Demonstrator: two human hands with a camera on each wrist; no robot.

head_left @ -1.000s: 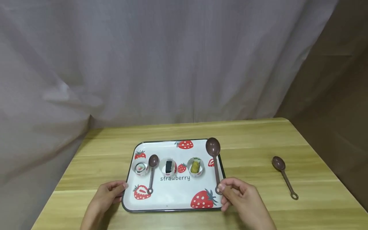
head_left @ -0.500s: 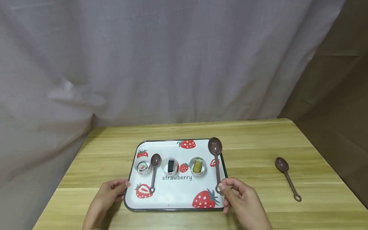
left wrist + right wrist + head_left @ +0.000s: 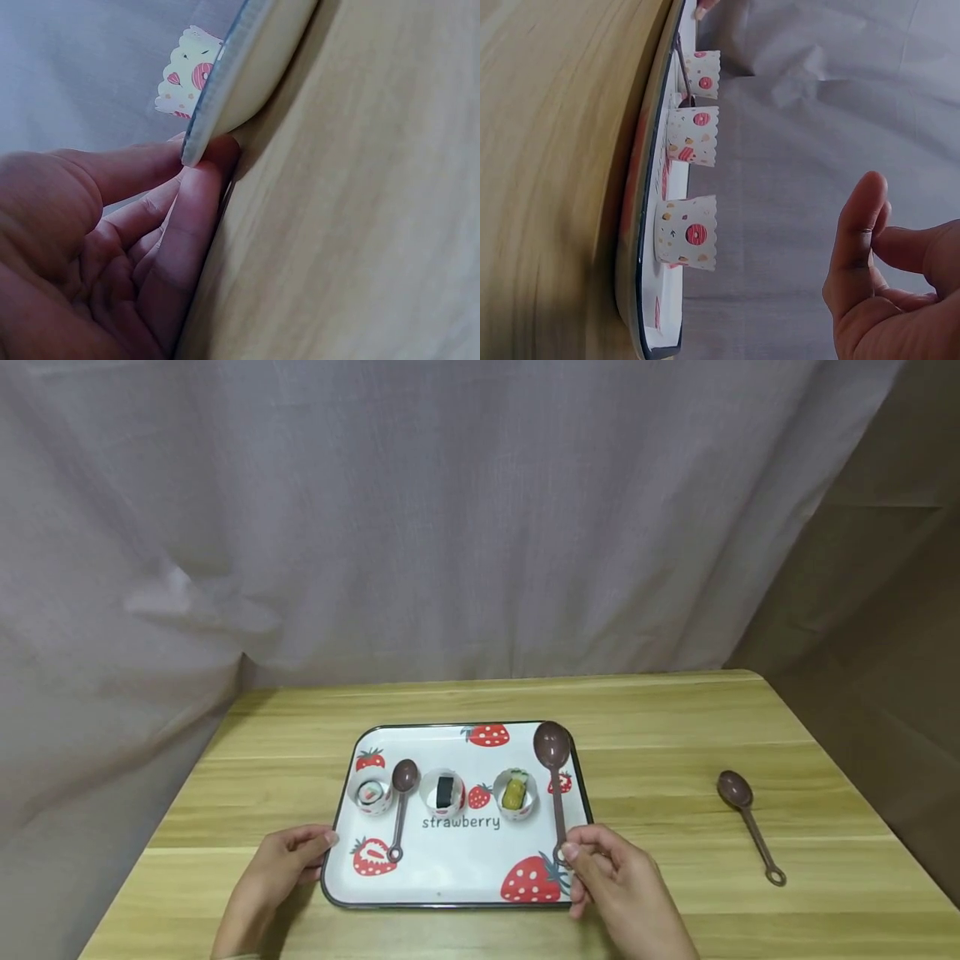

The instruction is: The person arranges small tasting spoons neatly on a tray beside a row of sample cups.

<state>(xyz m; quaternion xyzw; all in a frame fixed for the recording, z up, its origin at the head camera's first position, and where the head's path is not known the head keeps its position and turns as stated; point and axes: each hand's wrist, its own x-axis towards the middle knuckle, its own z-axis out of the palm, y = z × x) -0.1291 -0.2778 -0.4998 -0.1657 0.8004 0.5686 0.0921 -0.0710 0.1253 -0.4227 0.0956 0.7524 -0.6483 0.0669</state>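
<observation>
My left hand [image 3: 279, 868] pinches the left rim of a white strawberry-print tray [image 3: 450, 875], thumb above and fingertips underneath, as the left wrist view shows. My right hand [image 3: 622, 881] pinches the ring end of a large brown spoon [image 3: 551, 745] between thumb and index finger. That spoon overlaps the tray's right side, bowl pointing away; in the right wrist view the hand [image 3: 885, 277] is raised off the tray and the spoon is hidden. A smaller brown spoon [image 3: 405, 775] lies on the tray, between the left and middle of three paper cups.
The left cup holds a sushi roll piece [image 3: 370, 793], the middle one a black-wrapped piece [image 3: 445, 792], the right one a yellow piece with a green top [image 3: 514, 794]. Another brown spoon [image 3: 735, 788] lies on the wooden table [image 3: 660, 735] at right. A grey curtain [image 3: 450, 527] hangs behind.
The large spoon and my right hand have shifted slightly left, further over the tray. My left hand keeps its grip on the rim. The head view has shifted a little.
</observation>
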